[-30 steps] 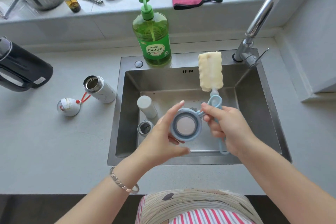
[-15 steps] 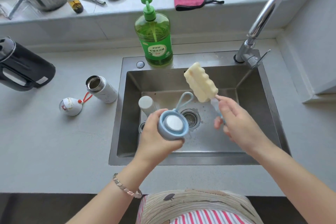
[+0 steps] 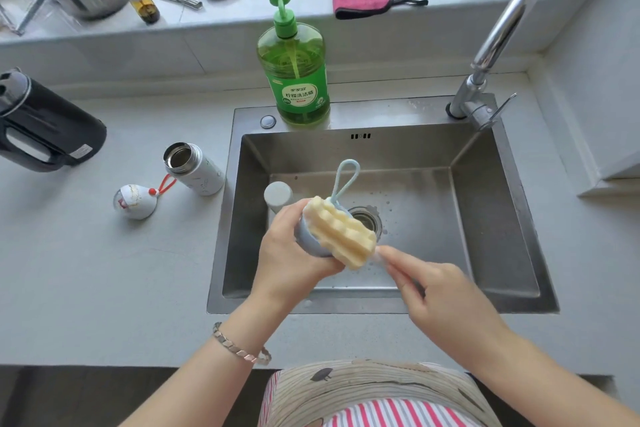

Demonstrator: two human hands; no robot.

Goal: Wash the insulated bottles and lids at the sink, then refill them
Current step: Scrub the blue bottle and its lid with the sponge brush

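Over the sink (image 3: 225, 253) the left hand (image 3: 291, 256) holds the blue lid (image 3: 309, 245), its grip curled round the lid's side wall, with the open face turned up and to the right and the loop strap (image 3: 346, 177) standing up behind. The yellow ribbed head of the sponge brush (image 3: 343, 236) lies flat across that open face, touching it. The right hand (image 3: 443, 302) holds the brush by its handle just behind the sponge, its grip pinching with thumb and forefinger; the handle itself is blurred and mostly hidden. The step in hand looks like scrubbing the lid's inside. The lid is probably light, stiff plastic and slick once wet or soapy, so the firm hold round its wall seems the right one. The loop is thin and floppy and would let the lid swing. The sponge is soft and will squash into the lid's recess, while the slim handle may twist in a wet pinch, so a fuller hold would give more pressure. A pale bottle (image 3: 278, 193) stands in the basin just behind the left hand. On the table (image 3: 104, 270) to the left, a white bottle (image 3: 204, 177) stands open with its steel mouth showing, and a white lid (image 3: 135, 203) with a red strap lies beside it. Both would be smooth and rounded, best taken round the body. The tap (image 3: 502, 28) shows no running water.
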